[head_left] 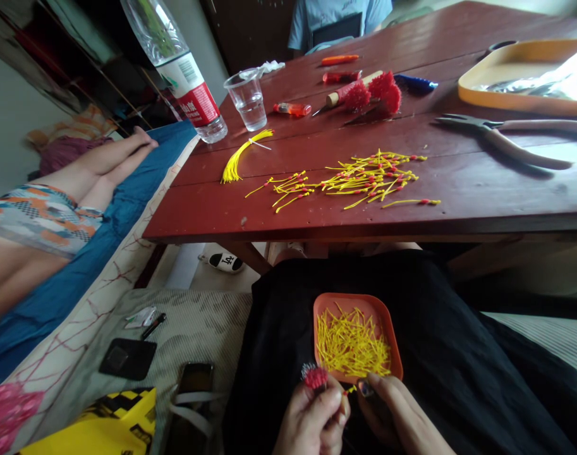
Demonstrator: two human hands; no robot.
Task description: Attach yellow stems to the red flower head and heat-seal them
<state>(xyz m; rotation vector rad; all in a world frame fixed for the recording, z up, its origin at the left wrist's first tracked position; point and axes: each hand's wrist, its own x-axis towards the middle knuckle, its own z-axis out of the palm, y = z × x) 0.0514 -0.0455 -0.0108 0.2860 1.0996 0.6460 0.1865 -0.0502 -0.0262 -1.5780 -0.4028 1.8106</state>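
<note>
Low over my lap, my left hand (316, 414) is closed on a red bristly bundle (315, 377) with pale, wiry tips. A short yellow cord (349, 390) with a touch of red shows between the two hands. Beside it, my right hand (399, 407) is closed around a small dark object (364, 388) whose kind I cannot make out. Just beyond both hands, an orange tray (396, 344) on my lap holds many short yellow cords (352, 341). On the table (198, 215) lie more yellow cords (364, 180) with red ends.
Pliers (494, 129), a yellow tray (468, 82), red bristly clusters (387, 95), a lighter (292, 109), a water cup (248, 104), a bottle (188, 82) and a tied yellow bundle (236, 161) are on the table. A person lies at left; another person sits across.
</note>
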